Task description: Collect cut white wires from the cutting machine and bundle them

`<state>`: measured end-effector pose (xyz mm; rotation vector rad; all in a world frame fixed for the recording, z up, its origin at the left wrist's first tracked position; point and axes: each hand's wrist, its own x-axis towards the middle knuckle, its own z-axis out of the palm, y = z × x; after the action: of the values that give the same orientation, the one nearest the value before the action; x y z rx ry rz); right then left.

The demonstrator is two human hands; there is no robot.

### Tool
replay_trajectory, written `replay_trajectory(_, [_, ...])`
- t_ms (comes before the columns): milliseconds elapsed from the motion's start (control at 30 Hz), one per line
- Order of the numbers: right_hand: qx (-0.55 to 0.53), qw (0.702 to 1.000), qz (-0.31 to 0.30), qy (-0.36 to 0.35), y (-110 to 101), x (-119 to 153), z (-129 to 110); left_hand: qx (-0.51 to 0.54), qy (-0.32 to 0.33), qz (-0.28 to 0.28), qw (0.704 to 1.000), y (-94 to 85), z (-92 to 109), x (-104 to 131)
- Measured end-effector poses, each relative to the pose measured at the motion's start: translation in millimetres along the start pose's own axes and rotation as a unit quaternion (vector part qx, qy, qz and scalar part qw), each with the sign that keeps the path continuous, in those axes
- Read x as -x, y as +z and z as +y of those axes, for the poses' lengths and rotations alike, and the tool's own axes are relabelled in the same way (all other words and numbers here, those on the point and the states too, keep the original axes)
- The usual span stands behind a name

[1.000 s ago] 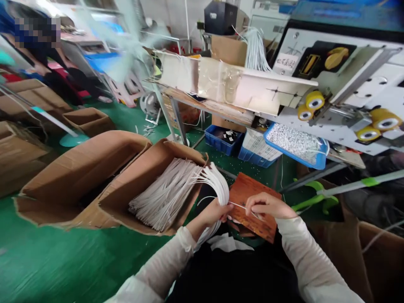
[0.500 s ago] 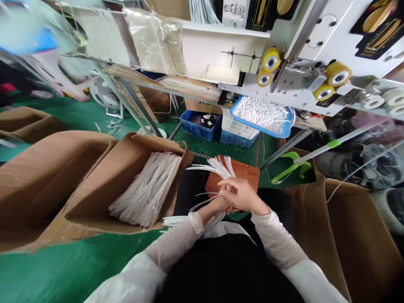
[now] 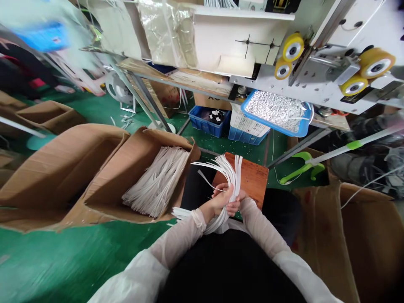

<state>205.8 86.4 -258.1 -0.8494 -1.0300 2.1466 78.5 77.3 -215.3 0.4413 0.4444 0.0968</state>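
Observation:
A bundle of thin white strips [image 3: 237, 172] fans out above my hands, over a reddish-brown wooden board [image 3: 252, 179] between my knees. My left hand [image 3: 221, 200] is wrapped round the bundle, its thumb on top. From the other side my right hand [image 3: 235, 205] grips the same bundle, fingers curled round its lower part. The strips' lower ends run down across my lap. One loose strip curves out to the left of the bundle. More white strips [image 3: 158, 181] lie in a cardboard box [image 3: 107, 181] on the left.
Ahead stands a machine with yellow rollers [image 3: 293, 47]. Below it is a blue tray [image 3: 298, 129] of small white pieces, and a blue crate [image 3: 206, 126] is on the floor. Cardboard boxes [image 3: 326, 235] stand at the right. A green-footed stand [image 3: 296, 170] is beyond my right knee.
My right hand has moved from above my left wrist down to the bundle and closed round it. The strips stand more upright. The whole view has shifted, with the surroundings moving right.

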Motion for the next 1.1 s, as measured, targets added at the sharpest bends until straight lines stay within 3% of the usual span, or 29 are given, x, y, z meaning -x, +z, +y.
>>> replay_trajectory(100, [0.034, 0.999, 0.017, 0.003, -5, 1, -5, 0.006, 0.004, -0.013, 1.0, -3.6, -3, 1])
replay_trajectory(167, [0.112, 0.991, 0.07, -0.012, -12, 9, -5, 0.008, 0.005, -0.013, 1.0, -4.4, -4, 1])
replay_trajectory(267, [0.31, 0.937, 0.157, -0.042, -26, 35, -5, -0.007, 0.002, 0.006, 1.0, -4.1, -6, 1])
replay_trajectory(333, [0.394, 0.9, 0.18, -0.059, -35, 60, -7, -0.06, -0.007, 0.047, 0.997, -4.4, -8, -1])
replay_trajectory(433, [0.422, 0.878, 0.208, -0.083, -36, 100, -12, -0.162, -0.01, 0.13, 0.978, -7.1, -14, -10])
replay_trajectory(567, [0.326, 0.918, 0.205, -0.092, -13, 119, -11, -0.244, 0.01, 0.201, 0.949, -11.9, -29, -30])
replay_trajectory(700, [0.28, 0.929, 0.223, -0.094, 8, 95, -2, -0.335, 0.024, 0.241, 0.911, -11.5, -37, -45])
replay_trajectory(833, [0.308, 0.908, 0.275, -0.073, 10, 78, -1, -0.473, 0.031, 0.235, 0.849, -11.8, -22, -26])
replay_trajectory(1000, [0.3, 0.902, 0.31, -0.014, 4, 75, -1, -0.638, 0.032, 0.299, 0.709, -8.7, 8, 21])
replay_trajectory(1100, [0.334, 0.891, 0.308, 0.001, 3, 71, 3, -0.692, 0.061, 0.303, 0.653, 1.5, 18, 31])
